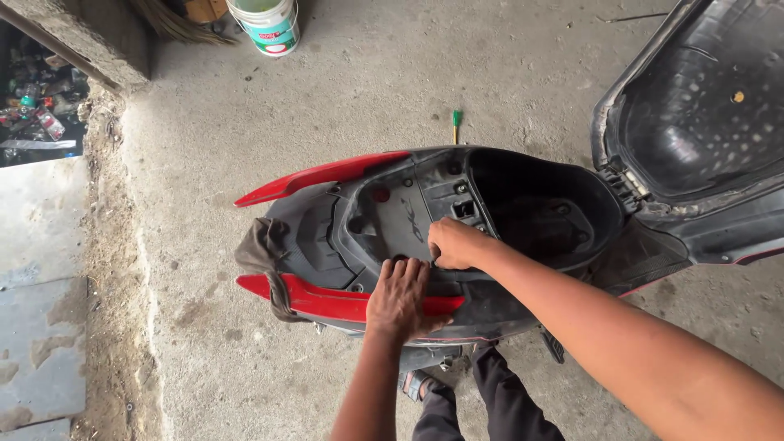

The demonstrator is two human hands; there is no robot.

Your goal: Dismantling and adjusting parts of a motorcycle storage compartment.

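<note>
Left hand (pixel 400 298) flat on scooter rear panel (pixel 327 298), holding nothing; right hand (pixel 454 243), fingers curled on underseat tray (pixel 408 216) edge: brace panel steady, pry tray edge evenly, avoid snapping clips.

Left hand (pixel 398 298): palm down, fingers extended and together, forearm rising from the lower edge of view. Right hand (pixel 454 243): fingers curled inward, arm extended diagonally from the lower right.

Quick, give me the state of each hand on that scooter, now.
Left hand: open, flat on the scooter's red side panel.
Right hand: curled at the under-seat tray's rim; whether it holds anything cannot be told.
</note>
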